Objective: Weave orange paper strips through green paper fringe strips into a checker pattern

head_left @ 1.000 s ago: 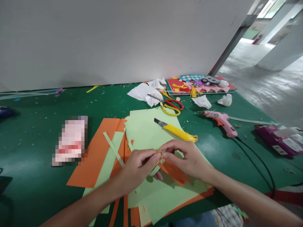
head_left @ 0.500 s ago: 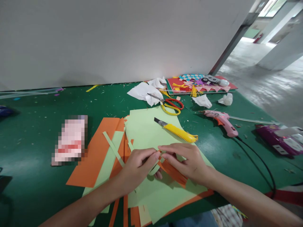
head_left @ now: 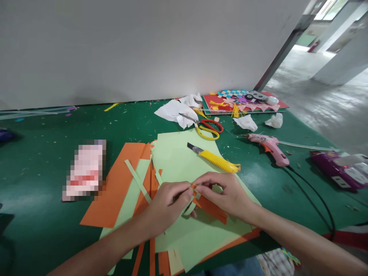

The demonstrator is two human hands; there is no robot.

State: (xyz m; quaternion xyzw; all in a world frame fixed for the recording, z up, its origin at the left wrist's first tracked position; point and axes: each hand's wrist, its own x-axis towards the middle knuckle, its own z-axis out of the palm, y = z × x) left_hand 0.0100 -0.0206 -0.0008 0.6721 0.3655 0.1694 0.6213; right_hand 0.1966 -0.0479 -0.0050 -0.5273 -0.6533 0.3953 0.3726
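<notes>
Between my two hands is a small weave of orange and pale green paper strips (head_left: 211,209). My left hand (head_left: 172,203) pinches its left end between thumb and forefinger. From the other side, my right hand (head_left: 224,191) grips the same piece near its top, thumb and forefinger almost meeting the left fingertips. Orange strip ends hang out below my right palm, and a green strip curves beneath the left fingers. Under both hands lie pale green paper sheets (head_left: 178,157). A yellow utility knife (head_left: 218,161), blade out, rests on the sheets just beyond my right hand.
Orange paper (head_left: 115,191) and loose strips lie to the left. Scissors (head_left: 211,128) and crumpled tissue (head_left: 175,111) sit behind. At right are a pink glue gun (head_left: 270,147), its cord and a purple power strip (head_left: 339,170). A wall (head_left: 129,50) closes off the back.
My right hand's fingers have bent and closed in on the strips, thumb and forefinger now pinching. The woven paper has shifted slightly; the left hand is nearly still.
</notes>
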